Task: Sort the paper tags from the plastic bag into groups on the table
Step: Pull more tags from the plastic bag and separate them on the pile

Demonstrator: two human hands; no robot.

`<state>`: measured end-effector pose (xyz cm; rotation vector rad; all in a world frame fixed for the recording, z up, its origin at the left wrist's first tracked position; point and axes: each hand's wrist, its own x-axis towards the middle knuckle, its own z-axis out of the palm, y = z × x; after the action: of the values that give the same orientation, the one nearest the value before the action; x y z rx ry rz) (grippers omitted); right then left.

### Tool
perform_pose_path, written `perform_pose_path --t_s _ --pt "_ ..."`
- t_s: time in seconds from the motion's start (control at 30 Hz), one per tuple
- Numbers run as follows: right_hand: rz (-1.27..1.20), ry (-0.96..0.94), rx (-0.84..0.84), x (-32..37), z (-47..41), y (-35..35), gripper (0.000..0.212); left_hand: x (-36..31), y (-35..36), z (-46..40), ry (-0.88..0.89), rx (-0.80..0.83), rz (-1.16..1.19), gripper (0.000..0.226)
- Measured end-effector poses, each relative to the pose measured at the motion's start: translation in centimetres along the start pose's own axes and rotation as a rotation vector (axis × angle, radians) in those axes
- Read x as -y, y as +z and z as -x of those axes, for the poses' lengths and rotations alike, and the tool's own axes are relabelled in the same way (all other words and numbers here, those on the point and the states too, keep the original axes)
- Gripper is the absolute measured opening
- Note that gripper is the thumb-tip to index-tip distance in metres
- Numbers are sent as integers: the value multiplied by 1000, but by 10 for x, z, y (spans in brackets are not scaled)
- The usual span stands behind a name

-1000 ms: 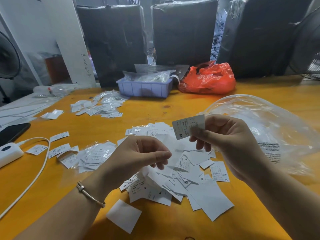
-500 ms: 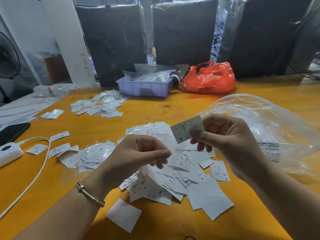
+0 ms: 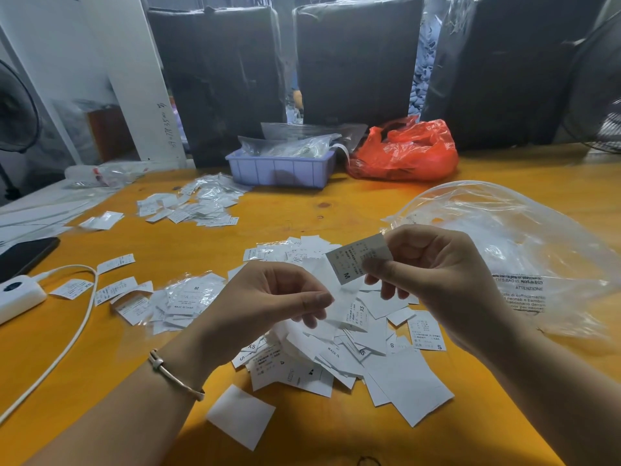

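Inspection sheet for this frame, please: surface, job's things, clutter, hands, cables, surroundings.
Surface: orange table.
Job's things: tag pile in the centre; M tag held up; clear bag at right; sorted groups at left.
Clutter: blue tray, red bag, phone.
Hands: right hand pinches the M tag; left hand curled, contents unclear.
Cables: white cable from charger.
Surroundings: wrapped black bundles, fan.
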<state>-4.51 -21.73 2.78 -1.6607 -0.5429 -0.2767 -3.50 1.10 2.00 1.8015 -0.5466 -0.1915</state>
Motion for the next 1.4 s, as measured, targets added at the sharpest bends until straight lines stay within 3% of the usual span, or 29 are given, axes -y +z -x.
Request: perform_pose_path --t_s 0.23,0.57,0.7,0.8,0.97,1.2,1.4 --pt "24 35 84 0 0 -2 4 -1 -1 0 3 -13 -6 9" --pt "44 146 272 -3 1 3 9 -1 3 0 -25 13 -43 15" --pt "12 98 151 -3 1 4 19 -1 3 0 -29 18 -59 15" --pt "8 46 26 -3 0 3 8 -2 4 0 -21 -8 -46 11" --pt "21 -17 -47 -2 2 7 13 -4 5 -1 -27 -48 -12 7" --pt "186 -89 -10 -6 6 20 4 -4 11 -1 -64 -62 61 16" --pt "248 -40 44 -4 5 16 31 -3 11 -2 -53 -117 125 10"
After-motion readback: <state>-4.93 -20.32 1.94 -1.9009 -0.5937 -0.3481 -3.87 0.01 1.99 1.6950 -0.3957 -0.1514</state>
